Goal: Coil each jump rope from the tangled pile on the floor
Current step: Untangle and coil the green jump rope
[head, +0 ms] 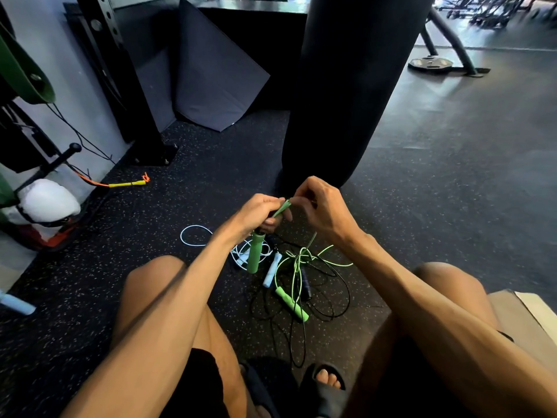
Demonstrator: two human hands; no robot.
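Observation:
My left hand [259,214] grips the top of a green jump-rope handle [255,251] that hangs down from it, with folded green cord at its fingertips. My right hand [319,206] pinches that green cord [281,209] close to the left hand. Below, on the speckled floor, lies the tangled pile: the second green handle [291,303], loose green cord [301,260], a light blue handle [272,270] with white cord [193,235], and a black rope [334,297] with a dark handle.
A black punching bag [346,86] hangs just beyond my hands. A yellow and orange jump rope [126,184] lies by the wall at left, near a rack and a white bag [48,200]. A cardboard box [524,312] sits at right. My knees and sandalled feet frame the pile.

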